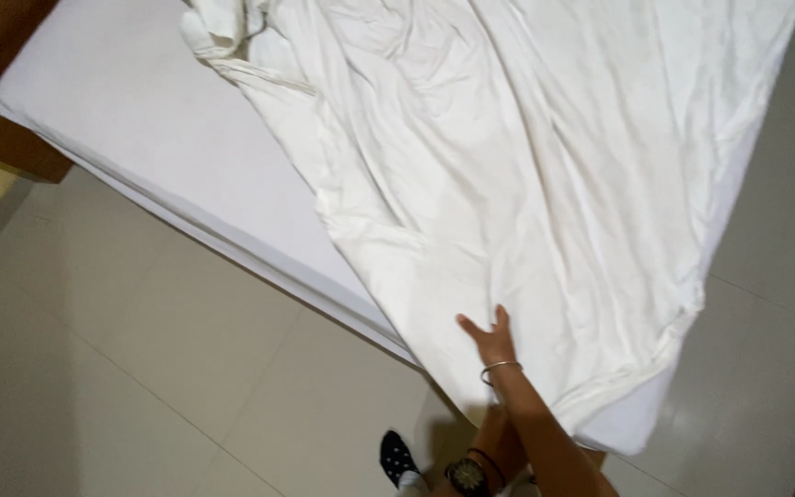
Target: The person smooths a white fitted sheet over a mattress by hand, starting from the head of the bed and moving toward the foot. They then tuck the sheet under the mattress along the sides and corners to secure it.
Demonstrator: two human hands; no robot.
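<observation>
A crumpled white sheet (pixel 526 184) lies spread over a white mattress (pixel 140 120) and hangs over its near corner. My right hand (pixel 489 336), with a metal bangle at the wrist, lies flat on the sheet close to the bed's near edge, fingers apart and holding nothing. My left hand (pixel 499 431) is below it at the sheet's hanging edge, mostly hidden behind my right forearm. Its wrist carries a dark watch (pixel 466 475). Whether it grips the cloth does not show.
The bare part of the mattress runs to the far left, where the sheet is bunched up (pixel 223 32). A wooden bed frame (pixel 11 147) shows at the left. The floor (pixel 140 368) is pale tile. My foot in a dark dotted sock (pixel 397 456) stands by the bed.
</observation>
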